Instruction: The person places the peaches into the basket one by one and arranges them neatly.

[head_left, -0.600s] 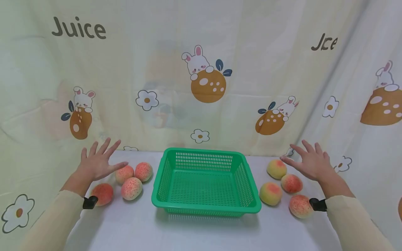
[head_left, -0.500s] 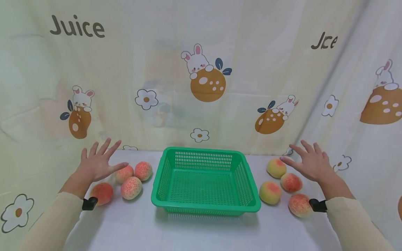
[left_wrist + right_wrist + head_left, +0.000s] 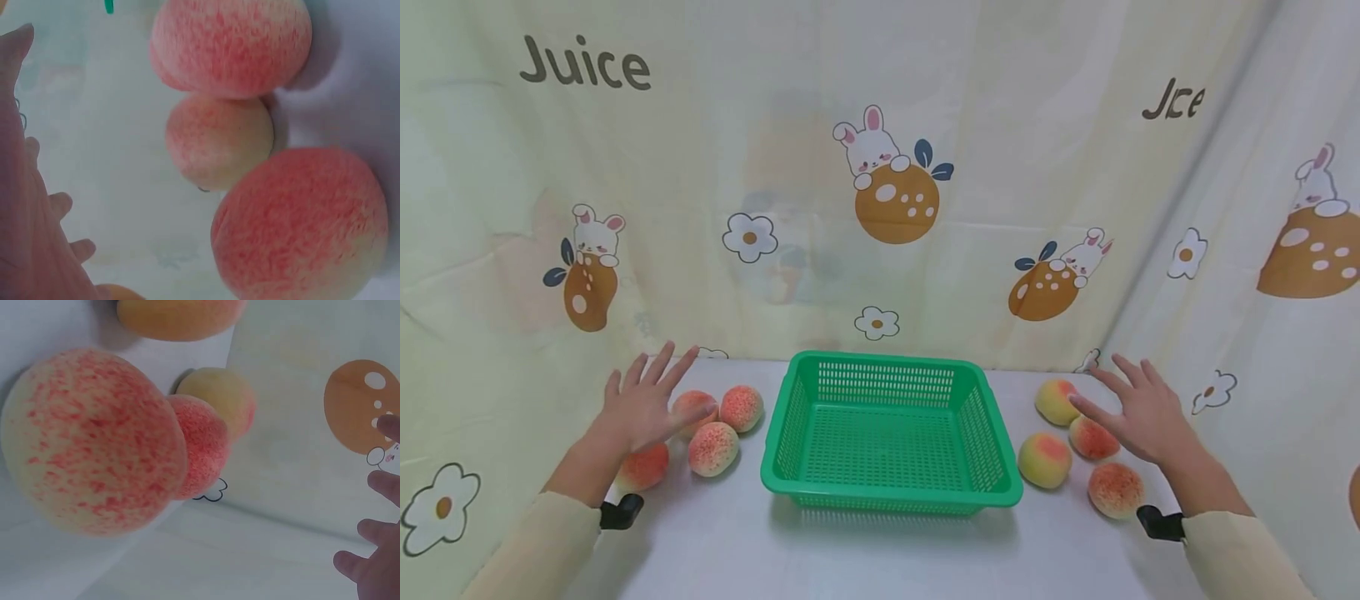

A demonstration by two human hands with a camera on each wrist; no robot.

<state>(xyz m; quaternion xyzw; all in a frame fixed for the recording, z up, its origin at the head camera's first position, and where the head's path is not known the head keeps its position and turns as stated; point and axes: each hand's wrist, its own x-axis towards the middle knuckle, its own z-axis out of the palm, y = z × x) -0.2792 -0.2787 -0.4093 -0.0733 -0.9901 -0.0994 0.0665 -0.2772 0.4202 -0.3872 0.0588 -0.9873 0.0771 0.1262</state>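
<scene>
My left hand hovers with spread fingers above a group of several peaches at the left. One red peach lies partly hidden below that hand, and a speckled peach is beside it. On the other side my right hand, fingers also extended, hangs over a second group of several peaches. Its thumb overlaps a yellow peach and a red peach in the head view. A large speckled peach fills much of the right wrist view. Neither hand holds anything.
Between the two groups stands a green plastic basket with slotted walls and no fruit inside. It rests on a white tabletop. A printed curtain hangs behind the table and along its sides.
My left hand has shifted right and slightly lower, over the peaches. My right hand has dropped a little, and its thumb now overlaps the fruit. Basket and peaches stay put.
</scene>
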